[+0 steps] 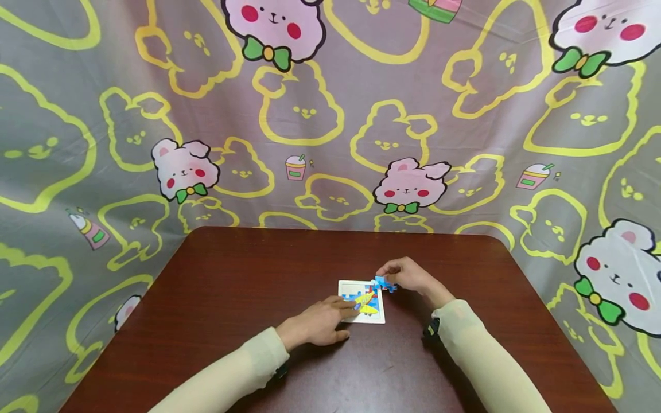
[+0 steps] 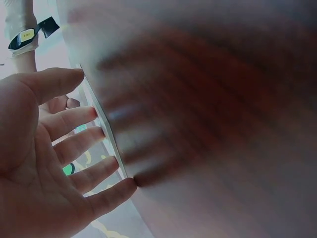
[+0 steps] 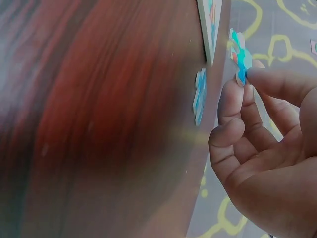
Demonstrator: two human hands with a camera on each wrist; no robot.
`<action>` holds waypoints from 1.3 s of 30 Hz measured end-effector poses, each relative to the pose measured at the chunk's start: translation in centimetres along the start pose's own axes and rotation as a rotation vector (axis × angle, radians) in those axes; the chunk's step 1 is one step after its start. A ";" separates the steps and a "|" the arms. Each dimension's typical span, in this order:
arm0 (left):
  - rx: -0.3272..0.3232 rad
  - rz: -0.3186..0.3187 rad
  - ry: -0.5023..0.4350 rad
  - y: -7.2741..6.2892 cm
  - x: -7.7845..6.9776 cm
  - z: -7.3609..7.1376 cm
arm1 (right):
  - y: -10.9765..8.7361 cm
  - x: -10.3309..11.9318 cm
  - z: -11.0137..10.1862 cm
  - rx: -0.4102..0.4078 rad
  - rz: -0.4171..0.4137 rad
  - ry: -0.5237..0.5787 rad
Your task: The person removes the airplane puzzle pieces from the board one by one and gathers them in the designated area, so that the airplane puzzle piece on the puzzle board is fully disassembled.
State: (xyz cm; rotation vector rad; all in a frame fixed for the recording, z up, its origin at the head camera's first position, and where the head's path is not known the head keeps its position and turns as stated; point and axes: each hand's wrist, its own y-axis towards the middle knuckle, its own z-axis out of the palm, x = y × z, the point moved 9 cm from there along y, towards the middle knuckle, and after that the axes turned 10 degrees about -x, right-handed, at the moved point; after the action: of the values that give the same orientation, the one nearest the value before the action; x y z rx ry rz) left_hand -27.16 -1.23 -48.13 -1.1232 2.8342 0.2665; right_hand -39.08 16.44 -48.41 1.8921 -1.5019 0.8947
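A small white-framed jigsaw puzzle (image 1: 376,320) lies on the table, showing a yellow shape on blue and a pale bare area at its upper left. Over its left side my left hand (image 1: 320,322) is spread, fingers extended; in the left wrist view the fingertips (image 2: 126,187) reach the frame's edge. Between thumb and fingers, my right hand (image 1: 410,276) pinches a blue jigsaw piece (image 3: 241,59), raised near the frame's upper right corner. Another blue jigsaw piece (image 3: 200,96) lies flat on the table beside the frame, under the right hand.
The dark reddish-brown table (image 1: 248,269) has rounded far corners. A patterned curtain (image 1: 330,160) hangs right behind it and along both sides. A dark band (image 1: 431,328) sits at the right wrist, below the sleeve cuff.
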 end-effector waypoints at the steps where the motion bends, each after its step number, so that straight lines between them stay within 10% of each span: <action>1: 0.003 -0.001 -0.002 0.0 0.0 0.0 | 0.0 -0.2 -0.2 -0.005 0.009 0.000; 39: -0.003 -0.004 0.001 0.0 -0.1 -0.1 | -1.5 -5.2 -5.1 -0.042 0.115 -0.035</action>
State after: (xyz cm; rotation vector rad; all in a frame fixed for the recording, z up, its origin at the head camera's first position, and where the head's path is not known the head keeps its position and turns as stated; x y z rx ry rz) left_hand -27.10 -1.25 -48.00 -1.1303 2.8334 0.2705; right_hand -39.16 23.82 -49.28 1.8155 -1.6515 0.8774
